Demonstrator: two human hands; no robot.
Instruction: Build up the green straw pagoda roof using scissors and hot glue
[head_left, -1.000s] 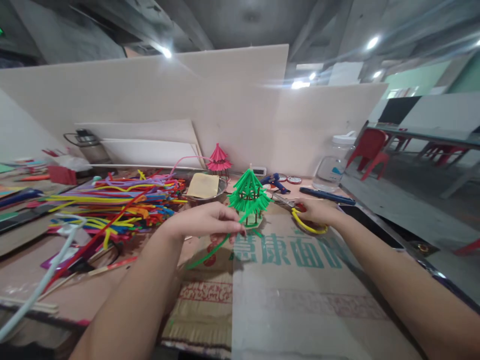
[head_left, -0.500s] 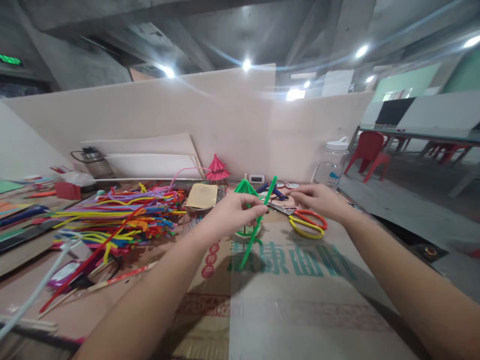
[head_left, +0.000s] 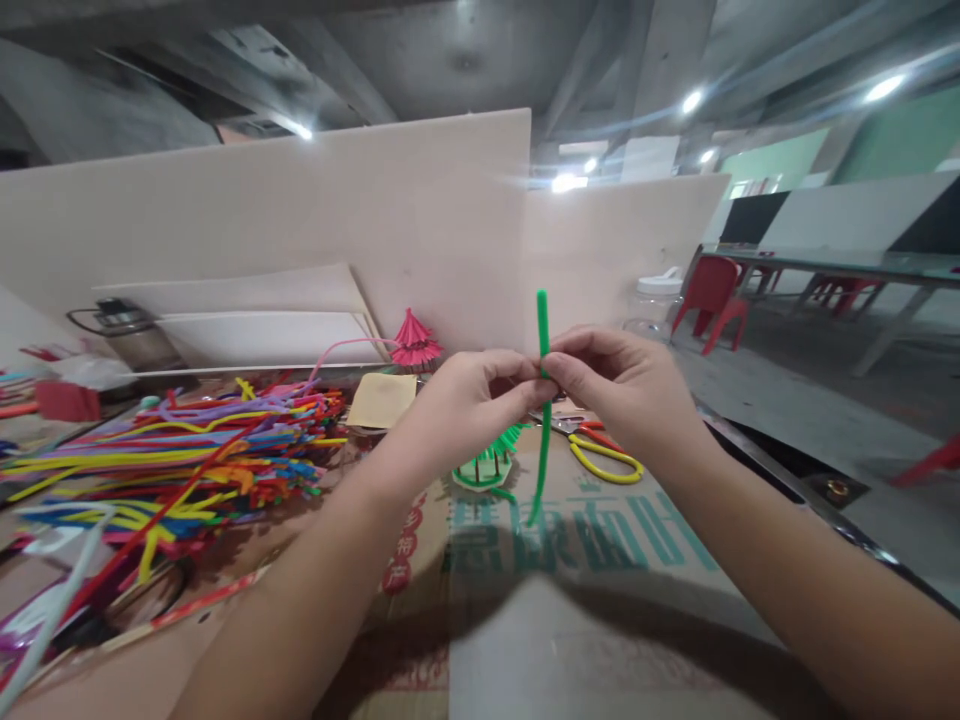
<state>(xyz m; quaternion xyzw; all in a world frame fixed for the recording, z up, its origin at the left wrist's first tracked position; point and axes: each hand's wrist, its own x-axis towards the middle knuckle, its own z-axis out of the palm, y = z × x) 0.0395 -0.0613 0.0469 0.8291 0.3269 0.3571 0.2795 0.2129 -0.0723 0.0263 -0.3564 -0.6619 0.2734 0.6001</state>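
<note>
A green pipe cleaner point(head_left: 543, 450) stands nearly upright in front of me, its lower end curving slightly left. My left hand point(head_left: 487, 395) pinches it near the middle between thumb and fingers. From the other side my right hand point(head_left: 619, 375) grips the same spot, and the fingertips of both hands meet there. Behind my left hand, partly hidden, is a small green pavilion model point(head_left: 484, 467) on a pale base. Scissors with red and yellow handles point(head_left: 607, 465) lie on the cardboard behind my right hand.
A heap of coloured pipe cleaners point(head_left: 225, 435) covers the left of the table. A pink pavilion model point(head_left: 412, 340) stands at the back beside a yellow pad point(head_left: 381, 402). Printed cardboard point(head_left: 585, 620) lies under my hands. A clear jar point(head_left: 656, 300) stands back right.
My right hand has moved left and closed on the green pipe cleaner beside my left hand. The pipe cleaner has turned more upright. The view has shifted slightly to the right.
</note>
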